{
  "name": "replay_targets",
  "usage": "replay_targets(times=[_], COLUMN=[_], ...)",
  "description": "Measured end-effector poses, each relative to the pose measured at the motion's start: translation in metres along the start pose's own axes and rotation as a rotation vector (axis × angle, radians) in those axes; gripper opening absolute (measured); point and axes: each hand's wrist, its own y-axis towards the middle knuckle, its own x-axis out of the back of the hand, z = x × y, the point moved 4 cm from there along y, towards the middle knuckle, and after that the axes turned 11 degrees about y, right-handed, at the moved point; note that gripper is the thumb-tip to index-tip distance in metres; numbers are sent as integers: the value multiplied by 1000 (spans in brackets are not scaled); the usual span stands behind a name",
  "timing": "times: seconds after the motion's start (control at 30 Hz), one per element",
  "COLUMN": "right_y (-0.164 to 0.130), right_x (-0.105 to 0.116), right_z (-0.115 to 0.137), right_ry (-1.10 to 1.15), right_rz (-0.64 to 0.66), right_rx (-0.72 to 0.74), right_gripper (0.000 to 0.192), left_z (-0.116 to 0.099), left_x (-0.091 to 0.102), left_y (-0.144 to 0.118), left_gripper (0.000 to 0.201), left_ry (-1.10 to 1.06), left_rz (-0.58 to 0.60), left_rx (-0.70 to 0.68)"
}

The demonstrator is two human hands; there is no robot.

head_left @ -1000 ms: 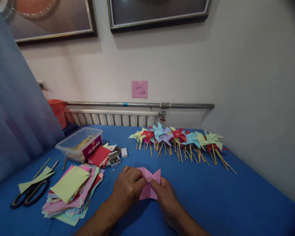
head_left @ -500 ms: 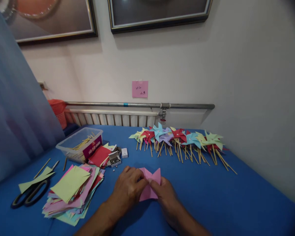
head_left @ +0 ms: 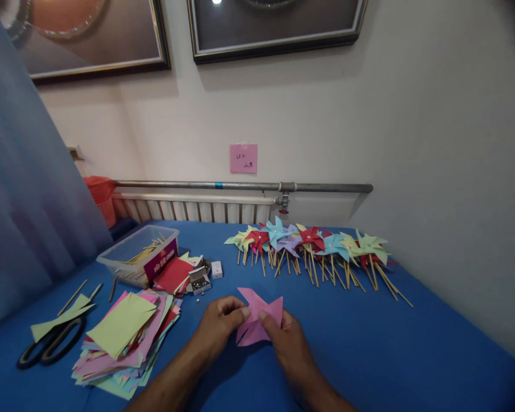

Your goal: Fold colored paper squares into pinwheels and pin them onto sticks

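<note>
A pink paper pinwheel (head_left: 257,329), with cut and folded points, is held between my two hands above the blue table. My left hand (head_left: 224,326) pinches its left edge between thumb and fingers. My right hand (head_left: 285,340) grips it from the right, thumb pressed near the centre and fingers behind, hidden by the paper. No stick shows on this piece. Beyond my hands lies a row of finished pinwheels on sticks (head_left: 333,245) in several colours. Just left of them an opened small box of metal pins (head_left: 199,281) sits beside a small white box (head_left: 217,269).
A stack of coloured paper (head_left: 122,323) lies to my left, with black-handled scissors (head_left: 54,343) and a green paper piece beyond it. A clear plastic tub (head_left: 139,252) holds thin sticks. Red paper squares (head_left: 174,276) lie beside it. A wall with a radiator (head_left: 189,209) borders the table's back.
My left hand has shifted slightly down and off the paper's centre to its left edge. The pink paper has spread more open, showing its upper left point.
</note>
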Motion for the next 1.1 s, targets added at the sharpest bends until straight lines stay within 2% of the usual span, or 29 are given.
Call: replay_targets(times=[0.2,0.43,0.77,0.93,1.1], right_y=[0,-1,-1,-3,-3], right_x=[0,-2,-4,-4,-3], right_z=[-6,-1,-5,-2,-11], right_ry=[42,106,117,75,84], right_rz=[22,8,-7,-51,-97], right_rx=[-23,-45,-70,-64,-47], right_gripper=[49,53,47,46,47], left_z=[5,11,-2,6,11], left_x=[-5,-3,-11,-13,-14], left_y=[0,1,-3,0,2], left_gripper=[42,43,38,36,33], left_ry=[-59,-129,-150,-119,-129], left_rz=[28,29,31,-22,-83], left_rx=[41,10,84,80,72])
